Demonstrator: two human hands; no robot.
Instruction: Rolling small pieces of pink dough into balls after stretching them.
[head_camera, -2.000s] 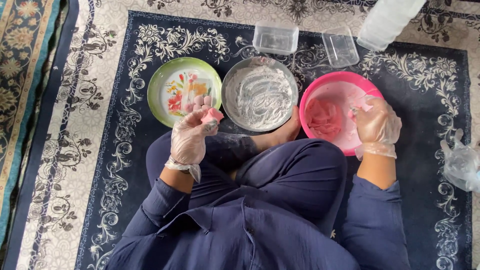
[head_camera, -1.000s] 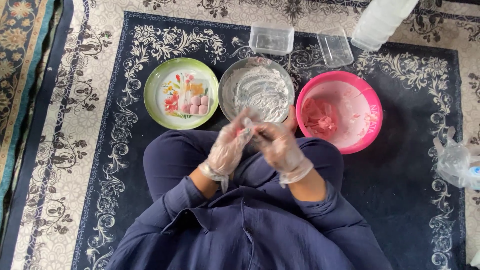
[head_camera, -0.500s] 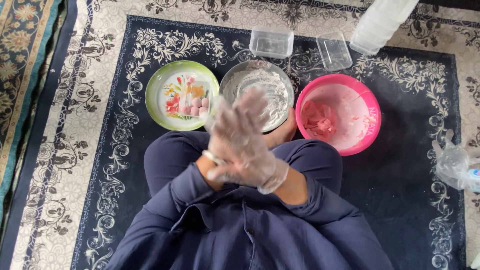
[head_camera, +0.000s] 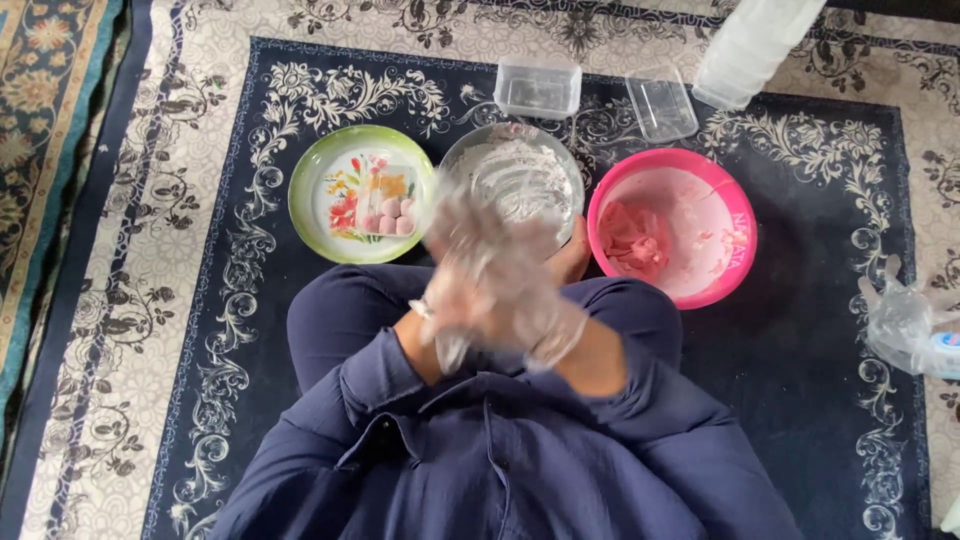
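Gloved left hand (head_camera: 470, 265) and right hand (head_camera: 530, 300) pressed palm to palm above lap, blurred, fingers' grip unclear, near steel bowl (head_camera: 512, 178), green plate (head_camera: 362, 193) left, pink bowl (head_camera: 672, 226) right, on rug (head_camera: 200, 180).

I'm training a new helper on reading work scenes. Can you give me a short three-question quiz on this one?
1. True or false: both hands are pressed together above the lap.
2. Which dish holds the small pink balls? A) green plate B) metal bowl C) pink bowl
3. What lies in the pink bowl?

Key:
1. True. The left hand and right hand, both in clear gloves and blurred, are together in front of the metal bowl; whether anything lies between them cannot be told.
2. A, the green plate holds the balls.
3. Pink dough, on the left side of the pink bowl.
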